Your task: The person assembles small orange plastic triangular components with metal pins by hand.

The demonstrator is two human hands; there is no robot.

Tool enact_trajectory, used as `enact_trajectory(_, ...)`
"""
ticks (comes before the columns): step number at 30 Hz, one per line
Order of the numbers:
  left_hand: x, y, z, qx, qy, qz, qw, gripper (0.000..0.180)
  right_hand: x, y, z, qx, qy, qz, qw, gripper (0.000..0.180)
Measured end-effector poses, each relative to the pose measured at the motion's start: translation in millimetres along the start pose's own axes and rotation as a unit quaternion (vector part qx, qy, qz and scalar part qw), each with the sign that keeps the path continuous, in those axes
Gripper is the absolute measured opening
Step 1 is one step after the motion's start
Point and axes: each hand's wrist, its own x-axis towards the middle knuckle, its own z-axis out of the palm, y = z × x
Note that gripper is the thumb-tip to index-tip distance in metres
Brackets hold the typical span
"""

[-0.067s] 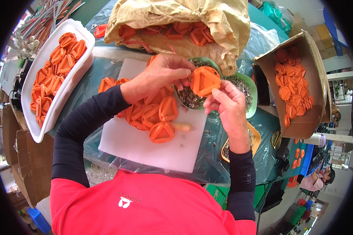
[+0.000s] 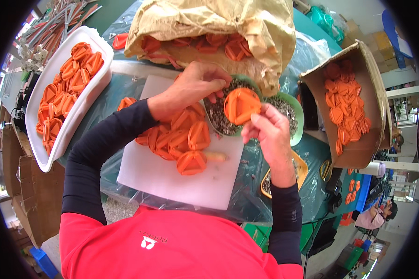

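In my right hand (image 2: 270,135) I grip a round orange plastic part (image 2: 242,106) with a raised triangular frame, pinching its right edge between thumb and fingers. My left hand (image 2: 195,86) is just up and left of that part, thumb and forefinger drawn together; whatever is between them is too small to make out. Beneath both hands lies a green bowl (image 2: 253,83) of small metal pieces. A heap of similar orange parts (image 2: 177,139) rests on a white board (image 2: 172,185) below my left forearm, beside a light wooden-looking handle (image 2: 216,156).
A white tub (image 2: 97,72) of orange parts stands at left. A large brown paper sack (image 2: 209,21) of them lies ahead, and a cardboard box (image 2: 377,102) of them is at right. Another green bowl (image 2: 299,109) and a yellow tray (image 2: 301,168) hold small metal pieces.
The orange part in my right hand has shifted slightly downward. My left fingers, which were against its edge, now sit a little apart from it.
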Motion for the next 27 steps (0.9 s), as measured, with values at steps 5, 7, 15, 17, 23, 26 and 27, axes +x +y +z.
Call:
enact_trajectory(5,75.7,-25.7,-12.6,0.352,0.134,0.211,0.902,0.019,-16.1,-14.2,13.4,-0.075,-0.164,0.093,0.979,0.018)
enact_trajectory(7,100.0,-28.2,-4.7,0.400,0.149,0.210,0.879,0.022,-17.4,-11.5,21.0,-0.120,-0.241,0.124,0.955,0.021)
enact_trajectory(15,138.8,-29.4,-9.5,0.496,0.116,0.024,0.860,0.036,-22.2,5.6,28.8,-0.365,-0.202,-0.042,0.908,0.031)
enact_trajectory(17,140.5,-17.9,-10.4,0.477,0.054,-0.031,0.877,0.035,-21.3,3.4,25.7,-0.357,-0.199,-0.031,0.912,0.032)
enact_trajectory(23,155.5,-43.2,8.7,0.420,0.189,-0.033,0.887,0.035,-29.8,2.1,27.3,-0.360,-0.185,-0.043,0.913,0.030)
enact_trajectory(26,161.8,-55.6,-6.1,0.365,0.166,-0.026,0.916,0.038,-37.0,-2.6,22.5,-0.349,-0.165,-0.037,0.922,0.027)
enact_trajectory(27,166.7,-68.8,-16.9,0.366,0.169,-0.026,0.915,0.038,-39.4,-4.7,22.4,-0.336,-0.154,-0.024,0.929,0.026)
